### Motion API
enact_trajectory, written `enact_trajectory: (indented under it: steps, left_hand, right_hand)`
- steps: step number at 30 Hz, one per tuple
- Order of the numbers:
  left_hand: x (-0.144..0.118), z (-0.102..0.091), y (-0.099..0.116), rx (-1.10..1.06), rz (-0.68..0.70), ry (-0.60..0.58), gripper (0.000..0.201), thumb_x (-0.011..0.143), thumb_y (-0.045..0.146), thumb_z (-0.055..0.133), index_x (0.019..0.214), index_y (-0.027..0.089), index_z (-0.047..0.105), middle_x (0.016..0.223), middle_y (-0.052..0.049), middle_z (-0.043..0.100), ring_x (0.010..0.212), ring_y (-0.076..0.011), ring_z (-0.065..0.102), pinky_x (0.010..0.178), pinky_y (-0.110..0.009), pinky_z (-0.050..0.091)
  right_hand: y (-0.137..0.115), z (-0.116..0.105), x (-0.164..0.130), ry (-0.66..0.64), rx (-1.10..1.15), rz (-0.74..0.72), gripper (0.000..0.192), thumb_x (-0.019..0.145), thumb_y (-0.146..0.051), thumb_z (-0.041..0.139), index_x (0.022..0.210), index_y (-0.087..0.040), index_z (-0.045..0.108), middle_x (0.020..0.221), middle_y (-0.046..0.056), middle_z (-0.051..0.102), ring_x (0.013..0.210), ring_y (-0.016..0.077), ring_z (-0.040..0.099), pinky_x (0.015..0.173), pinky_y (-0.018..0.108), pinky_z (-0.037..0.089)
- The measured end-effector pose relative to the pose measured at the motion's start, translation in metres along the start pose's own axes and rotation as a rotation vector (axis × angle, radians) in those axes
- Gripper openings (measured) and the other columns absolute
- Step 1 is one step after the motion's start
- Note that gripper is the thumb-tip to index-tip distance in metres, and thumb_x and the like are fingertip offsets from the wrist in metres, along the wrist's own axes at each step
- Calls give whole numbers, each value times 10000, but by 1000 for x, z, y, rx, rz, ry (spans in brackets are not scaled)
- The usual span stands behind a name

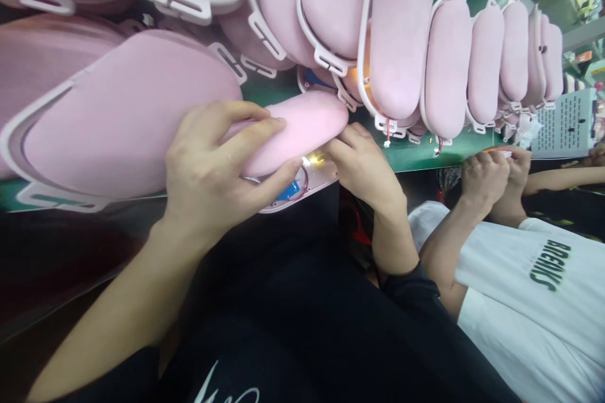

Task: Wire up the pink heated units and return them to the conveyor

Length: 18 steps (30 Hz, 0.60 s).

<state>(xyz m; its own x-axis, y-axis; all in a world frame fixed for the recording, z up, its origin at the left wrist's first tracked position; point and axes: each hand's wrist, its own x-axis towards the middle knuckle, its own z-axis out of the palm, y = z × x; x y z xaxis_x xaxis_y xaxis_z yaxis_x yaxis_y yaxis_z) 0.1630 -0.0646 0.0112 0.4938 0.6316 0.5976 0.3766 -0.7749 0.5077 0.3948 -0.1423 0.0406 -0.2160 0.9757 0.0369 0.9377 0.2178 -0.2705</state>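
Pale pink pad (302, 129) at 12 o'clock, over white frame (307, 186) with blue part (289, 190) and yellow glow. Pink pads (482, 56) with white rims at 1 o'clock on green bench (416, 154). White shirt (543, 302), dark green lettering, at 4 o'clock.

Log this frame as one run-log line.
left hand: grips pink pad | right hand: at white frame edge, grip unclear | small light lit between hands | co-worker hands at right

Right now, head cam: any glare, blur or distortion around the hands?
Head view: strong wide-angle bending, pink pads at left swollen and soft; left hand and right hand fairly sharp; small yellow light blown out under the held pad; lap dark, detail lost.
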Motion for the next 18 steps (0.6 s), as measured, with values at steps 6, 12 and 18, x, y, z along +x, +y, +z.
enact_trajectory:
  steps: [6,12,18]
  left_hand:
    - [-2,0,-2,-11,-6,-4,419,927,415,771,1272,186,711,1245,-107,725,1120,-291,708,1009,-473,571]
    - [-4,0,0,-23,-19,1,410,921,413,776,1270,209,710,1245,-92,725,1114,-289,709,1004,-466,568]
    - [-10,1,4,-7,-57,15,424,919,429,792,1277,217,713,1252,-91,729,1126,-290,712,1011,-460,562]
  right_hand:
    - [4,2,-2,50,-32,-27,319,1066,-134,454,1094,-261,745,1047,66,628,1010,242,522,952,389,467]
    - [10,8,-2,41,45,-36,322,1068,-148,481,1117,-300,761,1039,46,651,1013,239,518,955,397,459]
    - [2,3,3,44,80,52,251,1059,-155,515,997,-228,747,1052,59,685,995,232,582,999,420,471]
